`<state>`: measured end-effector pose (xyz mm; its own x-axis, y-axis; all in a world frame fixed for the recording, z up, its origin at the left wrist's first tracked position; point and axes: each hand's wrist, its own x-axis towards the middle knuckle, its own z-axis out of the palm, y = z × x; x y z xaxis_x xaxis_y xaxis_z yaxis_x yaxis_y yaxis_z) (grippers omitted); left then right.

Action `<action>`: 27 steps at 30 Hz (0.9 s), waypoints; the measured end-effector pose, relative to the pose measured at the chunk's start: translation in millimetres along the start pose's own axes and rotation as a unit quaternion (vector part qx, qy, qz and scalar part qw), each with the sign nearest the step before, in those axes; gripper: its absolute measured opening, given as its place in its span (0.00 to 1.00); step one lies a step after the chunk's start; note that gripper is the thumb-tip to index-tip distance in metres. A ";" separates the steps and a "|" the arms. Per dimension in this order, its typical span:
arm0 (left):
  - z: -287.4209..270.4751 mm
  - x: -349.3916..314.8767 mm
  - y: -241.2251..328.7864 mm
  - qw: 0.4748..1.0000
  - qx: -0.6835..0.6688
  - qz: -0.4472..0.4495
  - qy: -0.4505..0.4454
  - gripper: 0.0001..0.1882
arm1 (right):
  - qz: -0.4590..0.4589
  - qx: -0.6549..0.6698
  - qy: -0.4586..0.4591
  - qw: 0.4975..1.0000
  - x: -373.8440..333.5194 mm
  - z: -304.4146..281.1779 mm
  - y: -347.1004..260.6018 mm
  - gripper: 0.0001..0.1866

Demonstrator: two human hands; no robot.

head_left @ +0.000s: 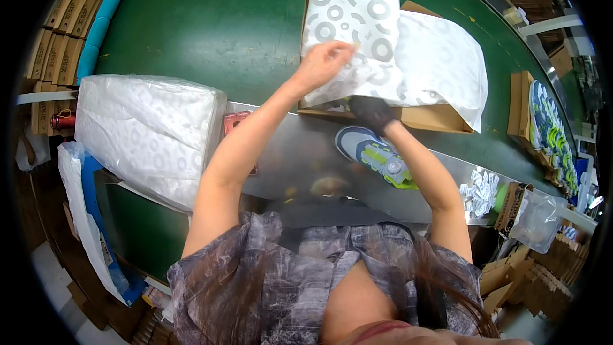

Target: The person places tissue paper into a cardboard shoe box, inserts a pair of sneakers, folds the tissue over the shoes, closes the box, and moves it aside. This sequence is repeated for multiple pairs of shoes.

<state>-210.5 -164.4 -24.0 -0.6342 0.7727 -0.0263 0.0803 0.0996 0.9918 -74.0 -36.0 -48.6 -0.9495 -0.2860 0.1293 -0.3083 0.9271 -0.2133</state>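
A shoe box [440, 118] of brown cardboard lies open on the bench, lined with white tissue paper [440, 57] printed with grey rings. One sheet stands over its left half. My bare left hand [324, 64] is over that sheet, slightly blurred, fingers loosely bent and apart, with nothing visible in them. My right hand [371, 114], in a black glove, reaches in under the paper at the box's near side; its fingers are hidden. A bit of something greenish shows beside it. A grey, blue and lime sneaker [377, 155] lies just nearer, partly behind my right forearm.
A plastic-wrapped stack of printed tissue paper [143, 134] sits at the left. Another box with sneakers [549, 134] stands at the far right. Small white packets [480, 193] lie on the metal edge at right. Cardboard boxes [64, 32] are stacked at the far left.
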 end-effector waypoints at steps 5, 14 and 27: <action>40.9 12.5 -26.0 0.877 0.410 0.236 0.086 0.20 | 0.301 -0.070 0.076 0.948 -55.1 -59.6 33.6 0.28; 68.5 37.0 -34.6 0.667 0.711 -0.060 -0.214 0.38 | 0.314 -0.010 0.002 0.949 -135.5 -89.7 21.2 0.22; 134.9 -106.3 -16.7 0.882 0.336 0.279 -0.176 0.38 | 0.207 0.041 0.178 0.961 -52.1 -69.1 21.9 0.16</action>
<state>-40.7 -163.7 -54.7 -0.0826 0.9540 0.2881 0.8170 -0.1007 0.5678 -27.2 15.9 7.0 -0.9162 0.2184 0.3359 0.0753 0.9173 -0.3911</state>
